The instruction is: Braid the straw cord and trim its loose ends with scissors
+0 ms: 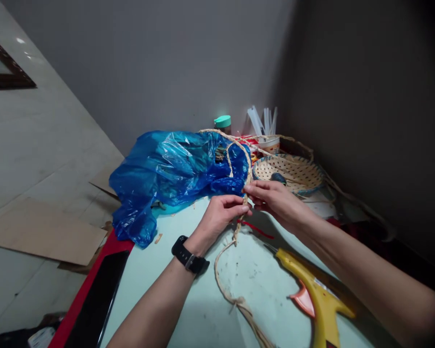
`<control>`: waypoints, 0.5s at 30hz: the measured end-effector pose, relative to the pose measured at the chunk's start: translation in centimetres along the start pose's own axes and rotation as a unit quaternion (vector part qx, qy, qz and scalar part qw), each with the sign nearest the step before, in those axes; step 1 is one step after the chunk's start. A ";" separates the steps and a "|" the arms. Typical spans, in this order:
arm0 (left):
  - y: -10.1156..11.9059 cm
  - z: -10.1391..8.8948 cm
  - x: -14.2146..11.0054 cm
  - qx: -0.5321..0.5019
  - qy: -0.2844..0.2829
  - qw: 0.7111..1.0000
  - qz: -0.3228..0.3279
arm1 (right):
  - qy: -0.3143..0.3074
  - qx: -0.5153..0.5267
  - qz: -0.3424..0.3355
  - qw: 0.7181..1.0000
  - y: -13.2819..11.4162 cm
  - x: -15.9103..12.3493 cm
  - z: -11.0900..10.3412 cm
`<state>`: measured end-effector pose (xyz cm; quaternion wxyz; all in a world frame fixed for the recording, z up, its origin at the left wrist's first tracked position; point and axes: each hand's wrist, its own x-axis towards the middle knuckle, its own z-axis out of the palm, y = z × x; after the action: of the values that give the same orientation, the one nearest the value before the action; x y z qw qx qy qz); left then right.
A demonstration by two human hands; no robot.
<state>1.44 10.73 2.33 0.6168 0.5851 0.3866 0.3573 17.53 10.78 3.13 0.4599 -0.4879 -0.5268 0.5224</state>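
A pale braided cord (249, 162) runs from behind the blue bag down between my hands and on over the table towards me. My left hand (223, 215), with a black watch on its wrist, pinches the cord near the table's middle. Just above it, my right hand (271, 198) is closed on the same cord with thumb and forefinger. Below the fingers a red string (257, 228) lies at the cord. Further down, the cord thins and reaches a knotted bundle of loose fibres (248, 311).
A yellow glue gun (311, 290) with an orange trigger lies at the right front. Blue plastic bag (174, 164) fills the back left. Behind stand a woven basket (297, 174), a cup of glue sticks (270, 144) and a green-lidded jar (223, 122). Walls close in behind.
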 end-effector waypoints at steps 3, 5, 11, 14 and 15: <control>-0.3 -0.1 0.1 0.016 -0.006 1.000 -0.017 | 0.044 0.030 0.008 0.999 0.2 1.3 0.2; -0.7 -0.2 0.3 0.020 -0.007 0.999 -0.030 | 0.075 0.030 0.009 0.997 0.2 2.3 0.0; -1.5 -0.1 0.8 0.023 0.028 0.997 -0.066 | 0.151 -0.015 0.022 0.988 1.2 5.2 -0.4; -1.7 0.1 0.7 0.025 0.041 0.995 -0.084 | 0.181 -0.039 0.017 0.982 2.0 6.2 -0.6; -1.7 0.1 0.6 0.025 0.040 0.995 -0.089 | 0.186 -0.047 0.009 0.981 2.3 6.5 -0.7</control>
<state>1.81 11.16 0.62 0.6155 0.5488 0.4699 0.3148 17.63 17.31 0.68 0.5219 -0.6025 -0.4510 0.4015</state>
